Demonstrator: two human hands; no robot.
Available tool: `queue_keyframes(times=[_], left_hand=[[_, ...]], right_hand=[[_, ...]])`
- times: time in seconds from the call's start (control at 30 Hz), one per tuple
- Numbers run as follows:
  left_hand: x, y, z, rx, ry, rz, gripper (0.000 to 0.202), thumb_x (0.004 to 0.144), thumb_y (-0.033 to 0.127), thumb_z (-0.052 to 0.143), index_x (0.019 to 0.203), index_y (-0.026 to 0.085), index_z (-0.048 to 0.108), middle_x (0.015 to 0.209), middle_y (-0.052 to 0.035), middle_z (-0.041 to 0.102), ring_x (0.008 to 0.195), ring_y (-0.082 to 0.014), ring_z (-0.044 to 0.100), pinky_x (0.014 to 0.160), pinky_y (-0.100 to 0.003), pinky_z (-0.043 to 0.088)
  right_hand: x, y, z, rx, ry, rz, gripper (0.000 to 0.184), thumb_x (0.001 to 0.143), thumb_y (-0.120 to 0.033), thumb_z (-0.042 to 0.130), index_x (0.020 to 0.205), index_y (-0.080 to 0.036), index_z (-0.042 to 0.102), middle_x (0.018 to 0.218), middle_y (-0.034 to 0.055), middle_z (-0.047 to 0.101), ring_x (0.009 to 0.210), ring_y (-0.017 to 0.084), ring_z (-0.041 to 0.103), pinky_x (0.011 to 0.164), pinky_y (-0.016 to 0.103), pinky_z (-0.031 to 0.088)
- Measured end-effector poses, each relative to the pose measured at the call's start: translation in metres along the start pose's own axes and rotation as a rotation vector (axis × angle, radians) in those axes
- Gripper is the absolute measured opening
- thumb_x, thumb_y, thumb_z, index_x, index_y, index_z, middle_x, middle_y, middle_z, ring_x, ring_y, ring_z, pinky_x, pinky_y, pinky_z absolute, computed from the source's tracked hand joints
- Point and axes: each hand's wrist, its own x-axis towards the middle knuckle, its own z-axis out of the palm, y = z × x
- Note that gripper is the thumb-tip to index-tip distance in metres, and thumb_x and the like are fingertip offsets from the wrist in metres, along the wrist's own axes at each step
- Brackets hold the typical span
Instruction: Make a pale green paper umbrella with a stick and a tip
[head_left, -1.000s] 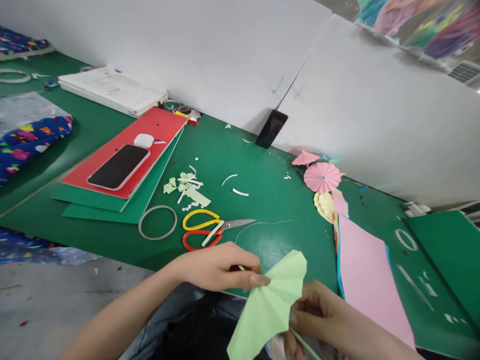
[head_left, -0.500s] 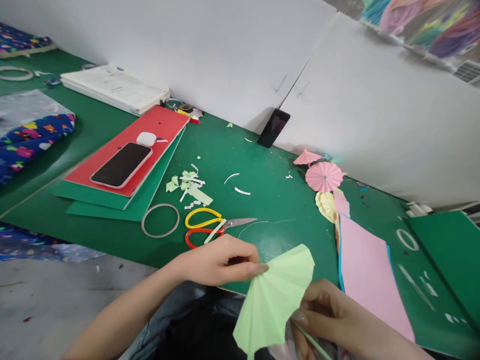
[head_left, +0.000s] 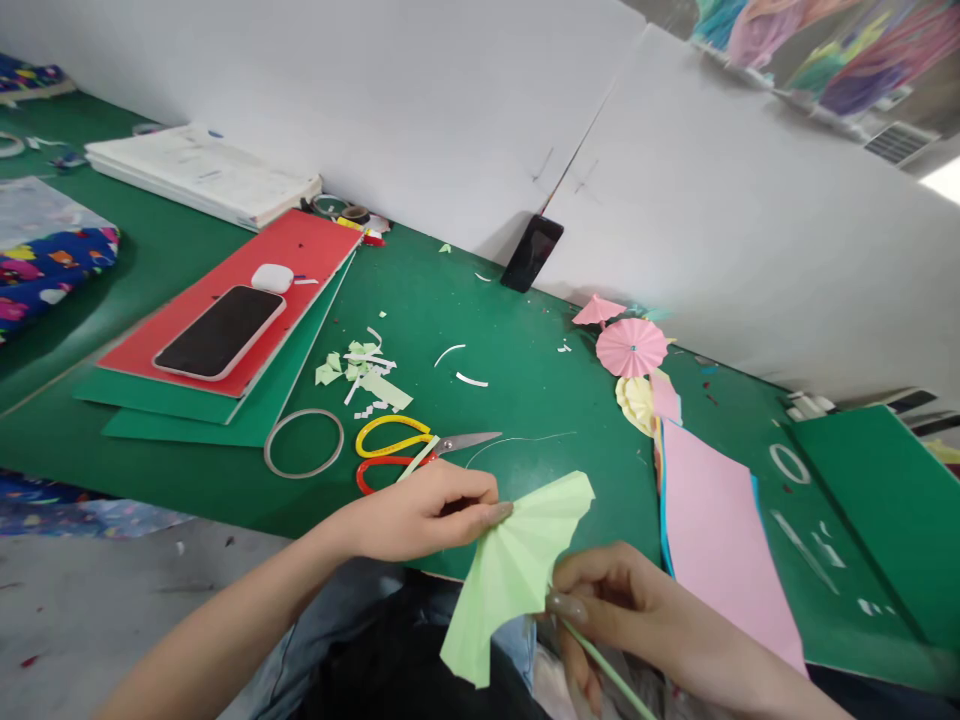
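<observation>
A light green pleated paper umbrella top [head_left: 517,560] is held above my lap at the front edge of the table, its folds spread like a fan. My left hand [head_left: 435,510] pinches its upper left edge between thumb and fingers. At its right side my right hand [head_left: 615,610] is closed round a thin light green stick [head_left: 609,668], which slants down to the right. The fingertips of that hand are close to the paper's edge; whether they also grip it I cannot tell. Scissors [head_left: 397,448] with yellow and red handles lie just beyond my left hand.
Green and white paper scraps [head_left: 367,370] and a tape ring [head_left: 304,443] lie left of centre. A phone [head_left: 221,332] rests on a red board [head_left: 300,248]. Pink paper sheets [head_left: 720,530] and a finished pink paper umbrella [head_left: 631,347] are at the right. Another phone [head_left: 532,253] leans against the wall.
The green pleated paper has tilted and shows narrower, its lower part swung left. My right hand has shifted a little left and up beside it. The whole view has turned slightly right.
</observation>
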Motion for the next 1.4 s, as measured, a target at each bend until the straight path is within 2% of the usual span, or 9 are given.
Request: queue_keyframes(times=[0.33,0.53,0.67,0.77,0.83,0.97,1.07,1.17,1.4], left_hand=[[0.007,0.006,-0.002,0.016,-0.035,-0.040,0.035,0.095,0.034,0.039,0.065,0.018,0.032,0.061,0.0053,0.027,0.055,-0.0086,0.025,0.050,-0.024,0.022],[0.016,0.014,-0.005,0.030,-0.079,-0.050,0.036,0.095,0.034,0.041,0.064,0.018,0.032,0.059,0.0059,0.026,0.053,-0.0077,0.024,0.048,-0.023,0.021],[0.024,0.023,-0.010,0.105,-0.122,-0.066,0.035,0.094,0.031,0.043,0.063,0.018,0.031,0.058,0.0062,0.026,0.053,-0.0075,0.024,0.048,-0.023,0.021],[0.030,0.031,-0.016,0.148,-0.168,-0.082,0.034,0.093,0.029,0.042,0.063,0.018,0.030,0.057,0.0065,0.023,0.052,-0.0079,0.022,0.049,-0.024,0.021],[0.032,0.036,-0.018,0.176,-0.191,-0.102,0.034,0.094,0.027,0.041,0.063,0.018,0.029,0.058,0.0063,0.022,0.053,-0.0081,0.021,0.049,-0.025,0.020],[0.034,0.043,-0.020,0.236,-0.185,-0.137,0.033,0.093,0.026,0.041,0.063,0.018,0.028,0.059,0.0060,0.020,0.052,-0.0079,0.021,0.049,-0.025,0.019],[0.035,0.043,-0.020,0.278,-0.161,-0.177,0.031,0.092,0.024,0.041,0.064,0.018,0.030,0.060,0.0056,0.024,0.053,-0.0075,0.022,0.049,-0.024,0.019],[0.036,0.042,-0.019,0.297,-0.149,-0.231,0.031,0.092,0.028,0.040,0.064,0.018,0.033,0.061,0.0052,0.027,0.053,-0.0075,0.024,0.048,-0.024,0.020],[0.039,0.045,-0.019,0.307,-0.171,-0.344,0.033,0.092,0.033,0.039,0.064,0.017,0.035,0.061,0.0047,0.028,0.053,-0.0075,0.025,0.046,-0.022,0.020]], right_hand=[[0.001,0.017,-0.014,0.098,-0.136,-0.134,0.030,0.086,-0.040,0.062,0.097,-0.012,0.065,0.061,0.0018,0.067,0.045,0.007,0.060,0.051,0.018,0.046],[0.003,0.009,-0.009,0.140,-0.185,-0.165,0.038,0.080,-0.047,0.065,0.073,-0.010,0.066,0.066,0.0062,0.068,0.053,0.009,0.064,0.057,0.020,0.049],[0.008,0.011,-0.008,0.174,-0.161,-0.163,0.037,0.080,-0.045,0.067,0.084,-0.008,0.069,0.076,0.0088,0.072,0.054,0.007,0.066,0.054,0.016,0.048],[0.012,0.016,-0.010,0.155,-0.160,-0.150,0.037,0.082,-0.042,0.065,0.080,-0.006,0.071,0.078,0.0121,0.072,0.058,0.009,0.067,0.056,0.017,0.049],[0.012,0.018,-0.010,0.112,-0.119,-0.148,0.035,0.081,-0.040,0.064,0.079,-0.006,0.070,0.075,0.0112,0.072,0.056,0.009,0.066,0.055,0.018,0.049],[0.009,0.015,-0.003,-0.179,0.192,-0.209,0.009,0.078,-0.021,0.065,0.075,-0.013,0.069,0.070,0.0044,0.071,0.064,0.012,0.066,0.063,0.022,0.050],[0.006,0.009,0.003,-0.350,0.343,-0.216,0.007,0.077,-0.017,0.063,0.079,-0.016,0.069,0.073,0.0025,0.072,0.072,0.015,0.067,0.066,0.024,0.050],[0.007,0.006,0.006,-0.314,0.376,-0.254,0.011,0.079,-0.020,0.060,0.083,-0.016,0.069,0.076,0.0030,0.072,0.070,0.015,0.067,0.067,0.025,0.051],[0.014,0.007,0.006,-0.174,0.339,-0.277,0.010,0.077,-0.018,0.059,0.068,-0.016,0.064,0.063,-0.0004,0.065,0.063,0.012,0.065,0.062,0.022,0.052]])
